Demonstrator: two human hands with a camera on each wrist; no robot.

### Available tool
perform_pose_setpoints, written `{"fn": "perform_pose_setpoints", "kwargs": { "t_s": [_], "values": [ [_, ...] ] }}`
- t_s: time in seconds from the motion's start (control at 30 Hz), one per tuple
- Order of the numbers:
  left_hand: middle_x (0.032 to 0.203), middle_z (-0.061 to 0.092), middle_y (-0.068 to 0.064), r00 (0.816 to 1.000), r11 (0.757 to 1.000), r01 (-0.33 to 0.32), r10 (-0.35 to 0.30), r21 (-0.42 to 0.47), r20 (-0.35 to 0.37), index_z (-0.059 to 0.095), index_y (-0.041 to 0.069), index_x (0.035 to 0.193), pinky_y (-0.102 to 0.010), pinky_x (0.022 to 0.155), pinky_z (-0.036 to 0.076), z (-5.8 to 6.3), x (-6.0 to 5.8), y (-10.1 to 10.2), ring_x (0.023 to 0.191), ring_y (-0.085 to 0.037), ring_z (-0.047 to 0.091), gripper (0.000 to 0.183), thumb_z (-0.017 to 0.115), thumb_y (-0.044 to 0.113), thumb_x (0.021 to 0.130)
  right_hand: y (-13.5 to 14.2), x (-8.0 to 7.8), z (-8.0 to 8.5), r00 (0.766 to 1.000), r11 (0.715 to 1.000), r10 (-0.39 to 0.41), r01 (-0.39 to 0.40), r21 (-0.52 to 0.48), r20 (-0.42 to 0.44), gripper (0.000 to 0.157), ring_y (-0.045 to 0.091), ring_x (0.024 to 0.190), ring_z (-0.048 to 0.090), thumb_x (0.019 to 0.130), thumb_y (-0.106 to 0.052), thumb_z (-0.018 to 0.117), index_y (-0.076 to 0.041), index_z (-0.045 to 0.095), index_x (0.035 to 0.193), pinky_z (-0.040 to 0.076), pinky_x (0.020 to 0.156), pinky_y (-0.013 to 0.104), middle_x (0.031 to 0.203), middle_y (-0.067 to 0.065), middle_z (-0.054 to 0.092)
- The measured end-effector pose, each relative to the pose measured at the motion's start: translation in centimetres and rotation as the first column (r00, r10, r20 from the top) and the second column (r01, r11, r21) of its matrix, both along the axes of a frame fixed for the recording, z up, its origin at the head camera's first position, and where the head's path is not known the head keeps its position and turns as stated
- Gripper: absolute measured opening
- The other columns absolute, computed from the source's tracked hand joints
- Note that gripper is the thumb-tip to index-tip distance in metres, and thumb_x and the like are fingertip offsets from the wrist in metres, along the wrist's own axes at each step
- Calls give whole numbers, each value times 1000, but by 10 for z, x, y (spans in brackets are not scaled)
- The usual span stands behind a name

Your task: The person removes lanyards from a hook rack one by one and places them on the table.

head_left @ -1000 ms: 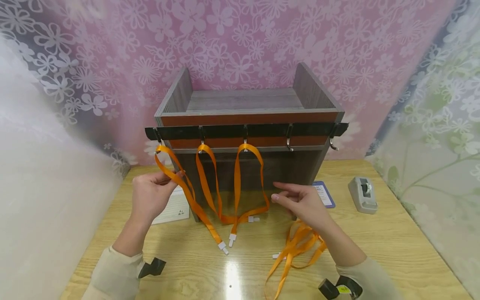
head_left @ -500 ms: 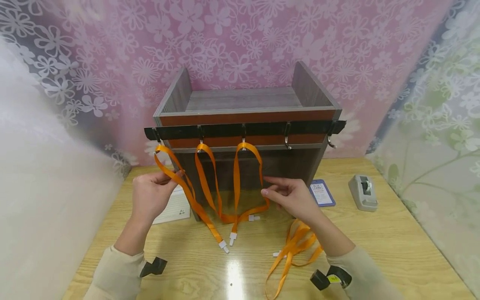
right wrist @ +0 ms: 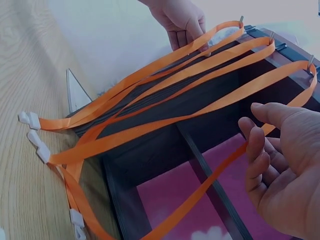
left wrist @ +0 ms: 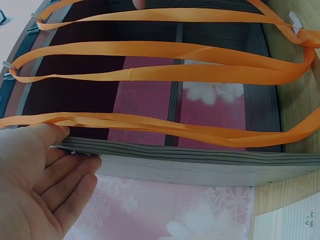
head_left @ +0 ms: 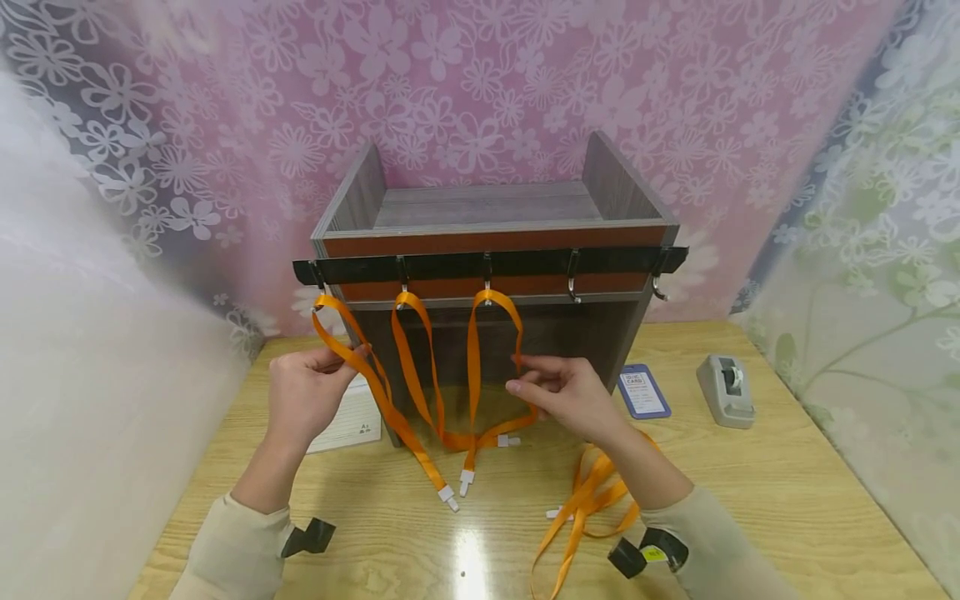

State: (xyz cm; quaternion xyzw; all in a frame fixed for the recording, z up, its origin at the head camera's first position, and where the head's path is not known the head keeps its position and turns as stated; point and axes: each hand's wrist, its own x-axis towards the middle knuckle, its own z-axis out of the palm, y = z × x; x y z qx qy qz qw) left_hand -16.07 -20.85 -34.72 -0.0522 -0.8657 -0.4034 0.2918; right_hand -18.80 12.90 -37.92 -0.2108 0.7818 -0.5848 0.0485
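You have five hooks (head_left: pixel 572 288) and three hanging lanyards (head_left: pixel 474 358); your left hand (head_left: pixel 303 396) pinches the leftmost, your right hand (head_left: pixel 573 398), loosely parted, meets the rightmost.

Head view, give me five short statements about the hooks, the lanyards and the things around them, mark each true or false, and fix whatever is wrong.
1. Three of the five hooks bear an orange lanyard. True.
2. The tape dispenser stands left of the cabinet. False: it stands to the right.
3. The blue-edged card lies on the table. True.
4. The loose lanyard bundle lies on top of the cabinet. False: it lies on the table.
5. The lanyard clips are black. False: they are white.
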Motion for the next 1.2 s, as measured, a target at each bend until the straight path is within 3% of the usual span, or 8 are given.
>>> {"fn": "perform_pose_setpoints", "kwargs": {
  "t_s": [0.23, 0.4, 0.6, 0.87, 0.93, 1.07, 1.2],
  "values": [
    [72, 76, -8, 1000, 1000, 10, -10, 2, -19, 83, 9, 89, -10, 58, 47, -2, -1, 0, 62, 21, 58, 15, 80, 24, 87, -10, 1, 6, 999, 999, 37, -36, 13, -21, 44, 12, 49, 47, 92, -24, 74, -5, 66, 131, 36, 46, 25, 86, 3, 74],
    [73, 76, -9, 1000, 1000, 0, 0, 4, -18, 83, 9, 88, -9, 57, 47, -2, 0, -1, 61, 22, 56, 14, 80, 23, 87, -19, 0, 5, 999, 999, 45, -44, 29, -7, 44, 18, 50, 50, 92, -23, 74, -6, 66, 131, 42, 47, 25, 91, 10, 75],
    [73, 76, -9, 1000, 1000, -2, 2, 0, -23, 83, 9, 87, -9, 57, 46, -1, 0, -1, 62, 24, 55, 13, 80, 21, 87, -28, 0, 1, 999, 999, 49, -48, 24, -20, 43, 10, 49, 50, 91, -21, 75, -3, 67, 129, 43, 48, 24, 93, 17, 75],
    [72, 76, -8, 999, 1000, 7, -7, 5, -41, 83, 10, 87, -11, 55, 46, -1, -2, 0, 61, 17, 60, 13, 80, 22, 86, -38, -1, 4, 998, 998, 57, -58, -35, -12, 19, 12, 45, 48, 92, -23, 74, -8, 77, 104, 40, 44, 25, 80, 10, 74],
    [72, 76, -7, 999, 1000, 9, -8, 6, -45, 83, 10, 86, -10, 56, 47, -2, -3, -1, 61, 15, 61, 13, 80, 22, 86, -40, -1, 4, 998, 997, 62, -62, -43, -13, 17, 15, 44, 48, 92, -24, 74, -7, 77, 97, 39, 43, 25, 77, 7, 74],
    [72, 76, -7, 999, 1000, 16, -16, 3, -44, 83, 10, 87, -10, 56, 48, -1, -2, 0, 62, 15, 62, 14, 81, 23, 86, -41, 0, 5, 998, 997, 61, -61, -45, -13, 18, 34, 46, 49, 93, -24, 73, -7, 78, 91, 39, 42, 25, 73, 3, 73],
    [72, 76, -9, 1000, 1000, 11, -11, 8, -29, 83, 9, 87, -10, 56, 47, -2, -1, 0, 61, 18, 59, 13, 80, 21, 86, -42, 0, 5, 998, 996, 69, -70, -53, -11, 20, 41, 50, 48, 94, -24, 72, -6, 78, 91, 39, 42, 25, 75, 14, 73]
  ]
}}
